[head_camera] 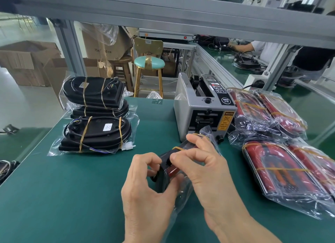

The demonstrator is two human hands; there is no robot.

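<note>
Green mat (72, 188), left hand (150, 186) and right hand (206, 168) gripping bagged lamp (173, 170), long axis toward tape dispenser (203, 106).

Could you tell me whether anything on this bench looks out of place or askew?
Nothing looks spilled or broken. The stacked bagged black lamps sit skewed at the green table's far left corner, apparently overhanging its edge, and a white connector pokes from the nearest bag. The held bagged lamp looks intact.
</note>
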